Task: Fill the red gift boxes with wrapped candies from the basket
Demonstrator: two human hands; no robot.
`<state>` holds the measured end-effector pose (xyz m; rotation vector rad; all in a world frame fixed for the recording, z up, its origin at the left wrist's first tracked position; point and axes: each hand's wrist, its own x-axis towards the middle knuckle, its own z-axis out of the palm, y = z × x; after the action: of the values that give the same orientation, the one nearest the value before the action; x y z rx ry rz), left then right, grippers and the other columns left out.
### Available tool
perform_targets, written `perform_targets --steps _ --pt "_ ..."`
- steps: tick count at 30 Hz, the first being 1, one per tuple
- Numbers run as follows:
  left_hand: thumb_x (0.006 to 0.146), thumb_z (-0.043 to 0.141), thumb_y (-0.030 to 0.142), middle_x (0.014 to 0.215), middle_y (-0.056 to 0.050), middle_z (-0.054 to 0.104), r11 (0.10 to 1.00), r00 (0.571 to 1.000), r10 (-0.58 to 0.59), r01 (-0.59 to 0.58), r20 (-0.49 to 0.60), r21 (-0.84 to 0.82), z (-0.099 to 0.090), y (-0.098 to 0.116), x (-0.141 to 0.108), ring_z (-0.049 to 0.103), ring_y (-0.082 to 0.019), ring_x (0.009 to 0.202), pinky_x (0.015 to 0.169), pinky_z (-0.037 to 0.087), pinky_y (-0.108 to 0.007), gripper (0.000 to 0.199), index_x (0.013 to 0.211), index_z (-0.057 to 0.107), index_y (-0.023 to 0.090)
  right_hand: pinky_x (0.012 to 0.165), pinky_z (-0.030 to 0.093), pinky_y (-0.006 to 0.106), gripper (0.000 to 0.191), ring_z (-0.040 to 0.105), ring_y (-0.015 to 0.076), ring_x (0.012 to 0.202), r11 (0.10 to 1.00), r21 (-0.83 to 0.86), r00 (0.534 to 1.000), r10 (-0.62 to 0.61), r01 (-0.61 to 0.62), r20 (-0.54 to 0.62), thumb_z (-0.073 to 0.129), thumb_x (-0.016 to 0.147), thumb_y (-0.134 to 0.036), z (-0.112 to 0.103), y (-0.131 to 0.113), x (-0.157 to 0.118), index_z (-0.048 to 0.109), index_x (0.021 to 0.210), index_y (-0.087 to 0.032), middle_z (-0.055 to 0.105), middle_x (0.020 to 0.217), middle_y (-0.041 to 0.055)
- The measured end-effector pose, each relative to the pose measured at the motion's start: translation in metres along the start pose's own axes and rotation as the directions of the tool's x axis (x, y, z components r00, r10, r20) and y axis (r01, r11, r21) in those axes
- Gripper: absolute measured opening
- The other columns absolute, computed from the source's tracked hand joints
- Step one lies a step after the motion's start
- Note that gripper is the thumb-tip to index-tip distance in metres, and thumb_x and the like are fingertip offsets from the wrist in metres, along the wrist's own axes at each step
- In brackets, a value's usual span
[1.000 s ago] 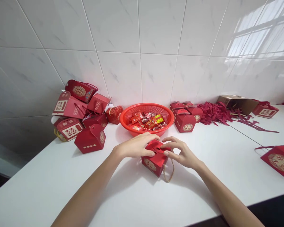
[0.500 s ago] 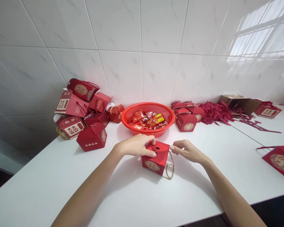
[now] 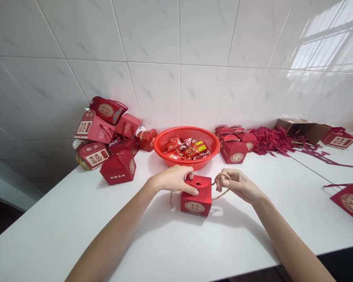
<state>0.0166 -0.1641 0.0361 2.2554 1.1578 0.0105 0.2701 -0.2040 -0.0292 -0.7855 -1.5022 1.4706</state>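
Pinching the cord loop point(image 3: 221, 195) between nearly closed fingertips, the right hand point(image 3: 239, 186) sits just right of the red box point(image 3: 203, 199), under the left hand's point(image 3: 172, 179) parted, pressing fingers.

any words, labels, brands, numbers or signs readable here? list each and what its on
"囍": white label on the lower box in the left pile.
"囍": white label on the pink box above it.
"安居乐业", slightly blurred: side of the dark red box before the pile.
Too small or blurred: the medallion on the box beneath the left hand, the wrappers in the basket, and all other printing.
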Motion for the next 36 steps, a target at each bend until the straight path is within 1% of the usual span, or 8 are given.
perform_targets --steps 6,10,13,17,22,27,32,36 --pt "0.067 0.079 0.041 0.067 0.005 0.052 0.982 0.994 -0.009 -0.012 -0.109 -0.19 0.002 0.008 -0.007 0.052 -0.014 0.057 0.052 0.034 -0.026 0.032 0.081 0.058 0.021 0.066 0.053 0.034 0.038 0.06 0.0166 0.066 0.99 -0.008 0.984 -0.138 0.138 -0.112 0.083 0.072 -0.051 0.0 -0.008 -0.002 0.065 0.084 -0.02 0.066 0.08 0.0039" --pt "0.079 0.073 0.046 0.066 0.005 0.056 0.868 0.975 0.1 -0.183 -0.198 -0.462 -0.005 0.016 -0.019 0.057 -0.014 0.064 0.061 0.043 -0.027 0.036 0.101 0.063 0.02 0.067 0.055 0.037 0.042 0.061 0.018 0.065 0.984 -0.086 0.974 -0.167 0.156 -0.152 0.082 0.071 -0.056 0.0 -0.013 -0.003 0.068 0.09 -0.021 0.069 0.084 0.0064" --pt "0.085 0.071 0.043 0.094 -0.004 0.069 0.746 0.952 0.186 -0.298 -0.243 -0.596 -0.009 0.021 -0.028 0.067 -0.019 0.093 0.085 0.051 -0.034 0.041 0.117 0.061 0.02 0.071 0.057 0.037 0.04 0.064 0.0185 0.069 0.974 -0.148 0.968 -0.192 0.169 -0.162 0.081 0.074 -0.055 0.008 -0.02 -0.003 0.069 0.091 -0.02 0.071 0.086 0.0065" --pt "0.088 0.072 0.044 0.137 -0.014 0.062 0.644 0.942 0.303 -0.316 -0.148 -0.696 -0.006 0.025 -0.035 0.059 -0.029 0.127 0.104 0.048 -0.045 0.06 0.14 0.051 0.024 0.074 0.056 0.035 0.036 0.067 0.0204 0.079 0.943 -0.296 0.967 -0.203 0.151 -0.155 0.078 0.079 -0.052 0.032 -0.027 0.0 0.068 0.089 -0.019 0.073 0.087 0.0065" --pt "0.091 0.07 0.039 0.163 -0.013 0.036 0.679 0.919 0.386 -0.345 -0.085 -0.648 0.007 0.036 -0.044 0.043 -0.032 0.145 0.113 0.04 -0.051 0.079 0.158 0.029 0.032 0.063 0.054 0.031 0.033 0.065 0.019 0.071 0.88 -0.455 0.905 -0.295 0.134 -0.305 0.075 0.082 -0.05 0.062 -0.023 0.004 0.064 0.089 -0.02 0.071 0.078 0.0039" --pt "0.091 0.067 0.045 0.165 -0.01 0.032 0.823 0.901 0.419 -0.429 -0.112 -0.373 0.011 0.048 -0.055 0.032 -0.034 0.15 0.116 0.037 -0.052 0.081 0.159 0.026 0.032 0.065 0.057 0.033 0.036 0.068 0.0215 0.072 0.883 -0.449 0.902 -0.297 0.135 -0.314 0.061 0.091 -0.054 0.07 -0.017 0.001 0.066 0.085 -0.019 0.073 0.079 0.0056" --pt "0.093 0.065 0.043 0.159 -0.01 0.045 0.796 0.837 0.538 -0.542 -0.095 -0.269 0.009 0.054 -0.062 0.046 -0.031 0.141 0.116 0.039 -0.045 0.067 0.154 0.042 0.028 0.061 0.055 0.031 0.035 0.063 0.0182 0.061 0.892 -0.422 0.76 -0.384 0.16 -0.524 0.069 0.085 -0.055 0.037 -0.031 -0.012 0.066 0.081 -0.02 0.067 0.067 0.0022" --pt "0.095 0.061 0.039 0.132 -0.009 0.069 0.664 0.695 0.714 -0.632 0.088 -0.4 0.056 0.054 -0.047 0.065 -0.026 0.122 0.106 0.05 -0.037 0.044 0.136 0.064 0.024 0.052 0.048 0.027 0.036 0.056 0.0146 0.055 0.883 -0.441 0.575 -0.449 0.164 -0.684 0.077 0.075 -0.055 -0.014 -0.051 -0.026 0.067 0.08 -0.02 0.065 0.065 0.0014"
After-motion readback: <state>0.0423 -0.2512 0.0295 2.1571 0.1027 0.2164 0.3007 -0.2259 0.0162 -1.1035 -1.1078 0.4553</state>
